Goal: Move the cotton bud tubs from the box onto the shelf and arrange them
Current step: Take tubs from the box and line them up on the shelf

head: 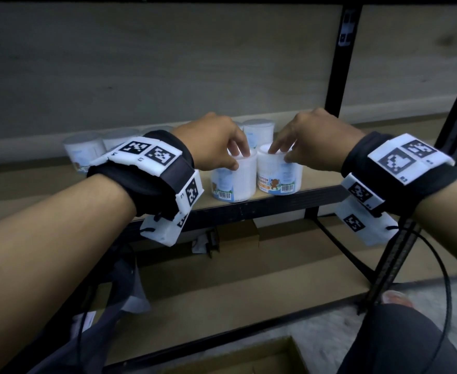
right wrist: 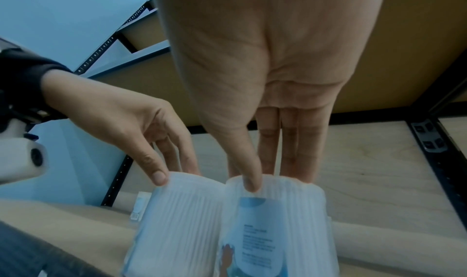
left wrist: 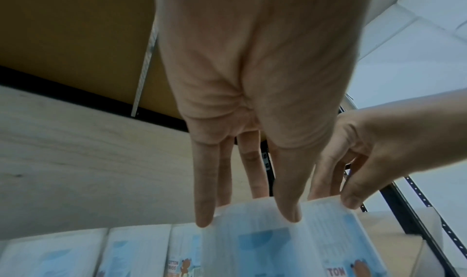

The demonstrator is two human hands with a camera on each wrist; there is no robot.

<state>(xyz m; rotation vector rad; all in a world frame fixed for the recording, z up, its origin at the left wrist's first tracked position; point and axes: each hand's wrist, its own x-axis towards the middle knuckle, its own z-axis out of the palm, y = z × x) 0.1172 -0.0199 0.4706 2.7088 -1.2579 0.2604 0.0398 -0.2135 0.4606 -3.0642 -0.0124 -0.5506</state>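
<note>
On the shelf (head: pixel 289 201), earlier tubs (head: pixel 83 151) are stood at the rear left. The left hand (head: pixel 211 141) is pinched on the left tub (head: pixel 234 179); the right hand (head: pixel 313 139) is pinched on the right tub (head: pixel 280 172). Both tubs are upright, touching, directly beneath each grip.

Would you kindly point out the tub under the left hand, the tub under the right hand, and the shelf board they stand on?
left tub (head: pixel 234 182), head view, on its side wall.
right tub (head: pixel 280 175), head view, on its printed label.
shelf board (head: pixel 319 179), head view, on bare board right of the tubs.
</note>
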